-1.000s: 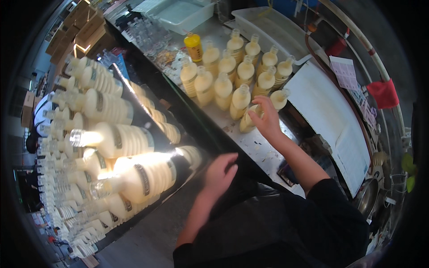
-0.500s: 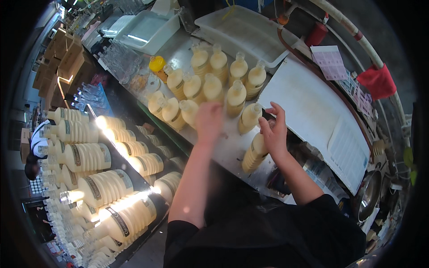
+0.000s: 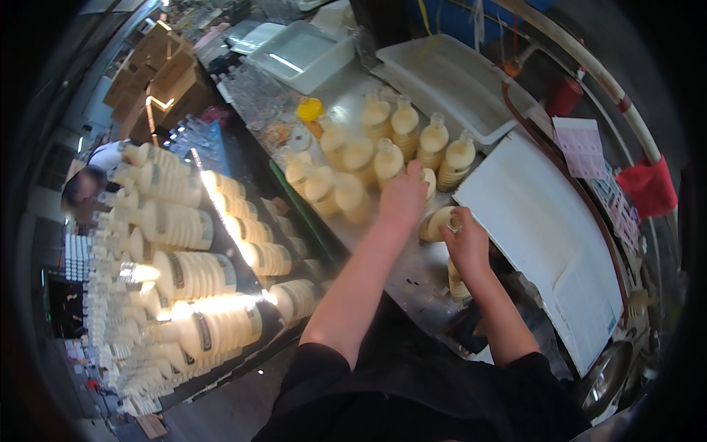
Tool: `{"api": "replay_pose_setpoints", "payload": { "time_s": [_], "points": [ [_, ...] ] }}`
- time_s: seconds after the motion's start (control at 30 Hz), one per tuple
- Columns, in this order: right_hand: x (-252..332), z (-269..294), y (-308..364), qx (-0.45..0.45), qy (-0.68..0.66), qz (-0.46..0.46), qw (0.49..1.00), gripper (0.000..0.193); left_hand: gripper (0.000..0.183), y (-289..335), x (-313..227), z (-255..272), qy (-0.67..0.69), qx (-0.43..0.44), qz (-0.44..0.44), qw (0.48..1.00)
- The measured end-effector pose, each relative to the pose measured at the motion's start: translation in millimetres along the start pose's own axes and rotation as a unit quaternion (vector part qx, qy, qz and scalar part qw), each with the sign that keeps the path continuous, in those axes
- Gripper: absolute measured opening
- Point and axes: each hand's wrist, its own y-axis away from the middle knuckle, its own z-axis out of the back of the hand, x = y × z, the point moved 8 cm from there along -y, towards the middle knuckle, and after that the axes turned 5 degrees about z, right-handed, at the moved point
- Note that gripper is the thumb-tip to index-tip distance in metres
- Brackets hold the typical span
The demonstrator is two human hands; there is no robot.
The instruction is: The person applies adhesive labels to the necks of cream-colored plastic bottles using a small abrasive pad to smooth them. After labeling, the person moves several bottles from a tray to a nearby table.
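Several ribbed clear bottles of cream-coloured liquid (image 3: 388,160) stand uncapped on the metal table. My left hand (image 3: 402,194) reaches to the right front of the group, its fingers closed around the top of one bottle (image 3: 430,187). Nearer to me, my right hand (image 3: 467,240) pinches the neck of another upright bottle (image 3: 436,223). One more bottle (image 3: 456,281) stands below my right wrist, partly covered by it. Some bottles at the group's left are smeared by motion.
At the left, many filled bottles (image 3: 195,272) lie stacked on their sides. A yellow-topped container (image 3: 310,110) stands behind the group. Two white plastic tubs (image 3: 486,135) (image 3: 305,77) sit at the back. A white board (image 3: 526,221) borders the right, and a person (image 3: 92,184) is far left.
The view has swung, shifting the scene right. My left hand has moved right, from the group's front to a bottle top. My right hand, fingers spread before, has closed on a bottle's neck.
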Motion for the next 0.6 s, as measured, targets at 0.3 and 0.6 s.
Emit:
{"api": "replay_pose_setpoints", "payload": {
  "time_s": [0.3, 0.6],
  "points": [
    [-21, 8, 10, -0.022, -0.058, 0.026, 0.998, 0.034, 0.034, 65, 15, 37, 0.034, -0.103, 0.03, 0.994],
    [57, 39, 21, 0.101, -0.073, 0.184, 0.975, 0.03, 0.028, 228, -13, 189, 0.056, -0.186, 0.045, 0.98]
  ]
}}
